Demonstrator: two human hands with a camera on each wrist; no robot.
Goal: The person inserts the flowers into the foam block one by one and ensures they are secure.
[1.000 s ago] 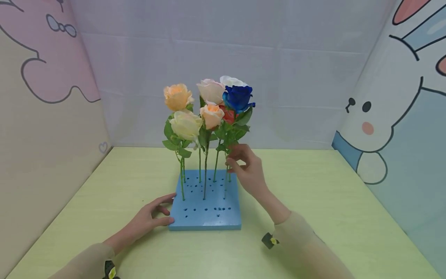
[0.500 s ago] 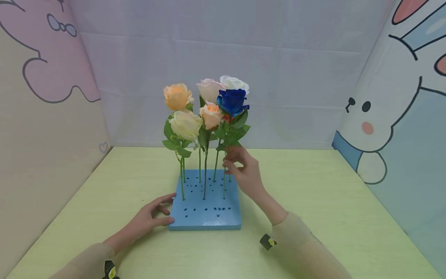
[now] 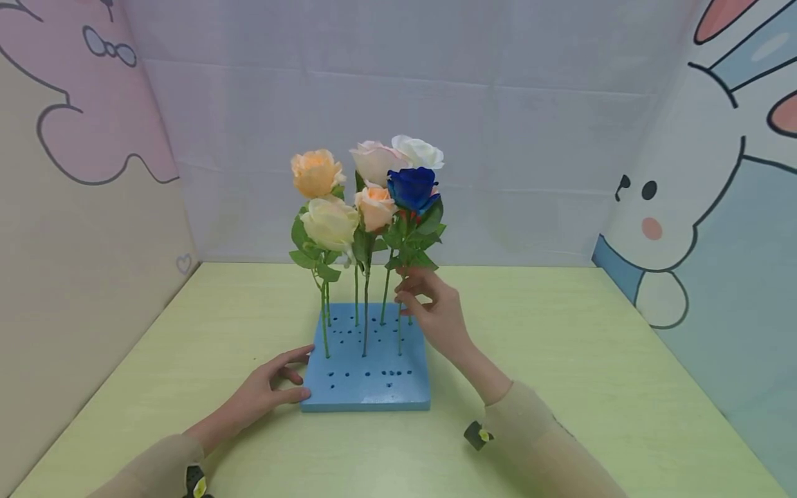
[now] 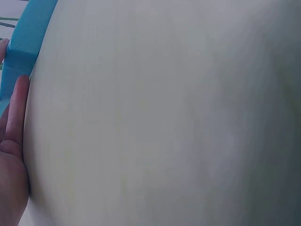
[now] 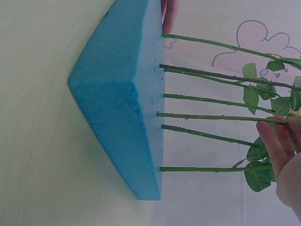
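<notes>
A blue rose (image 3: 414,188) stands upright with the foot of its stem in the light blue foam block (image 3: 361,395). My right hand (image 3: 440,315) pinches that stem below the leaves, between thumb and fingertips; the right wrist view shows the stem (image 5: 211,117) running straight into the block. Along the block's left edge, my left hand (image 3: 264,387) rests with its fingers spread and touching the side. In the left wrist view its thumb (image 4: 18,106) lies extended against the block's corner.
Several other roses stand in the block: an orange-yellow rose (image 3: 316,173), a cream rose (image 3: 330,223), a peach rose (image 3: 376,207), a pale pink rose (image 3: 376,160) and a white rose (image 3: 420,151). A red one is mostly hidden behind the blue rose. Small holes dot the block's top.
The blue rose's head has shifted left and lower, and my right hand has moved slightly left and down with its stem. The left hand stays at the block's edge.
</notes>
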